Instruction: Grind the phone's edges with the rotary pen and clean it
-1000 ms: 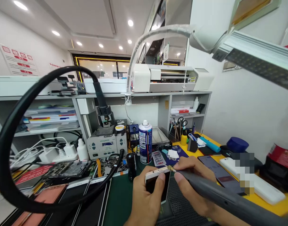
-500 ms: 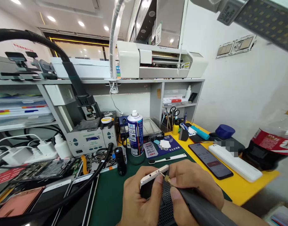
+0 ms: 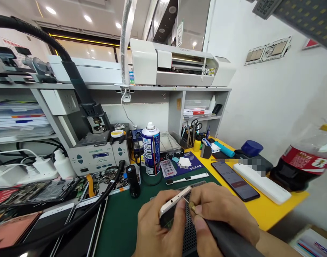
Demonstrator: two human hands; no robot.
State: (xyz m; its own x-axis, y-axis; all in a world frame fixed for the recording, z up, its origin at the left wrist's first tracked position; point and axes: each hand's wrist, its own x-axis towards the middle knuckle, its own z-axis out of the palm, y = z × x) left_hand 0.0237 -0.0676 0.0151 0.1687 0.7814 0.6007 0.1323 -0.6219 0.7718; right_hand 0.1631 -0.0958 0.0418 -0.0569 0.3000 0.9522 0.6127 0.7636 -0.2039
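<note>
My left hand is closed around a smartphone, tilted with its light gold edge up. A round hole shows in that edge, and my thumb presses near its far end. My right hand grips a thick dark-grey handheld rotary tool with a brass collet. A thin metal bit runs from the collet to the phone's edge beside my left thumb; whether it touches is too small to tell. Under both hands lies a black perforated mat. My palms hide most of the phone.
A spray can, a black flashlight and a brush stand or lie beyond my hands. A black cable curves at left over several phones. To the right are a lit phone, a white power bank and a cola bottle.
The view has shifted slightly, so the bench items sit a little further left and up. My hands keep nearly the same hold, and more of the perforated mat shows behind them.
</note>
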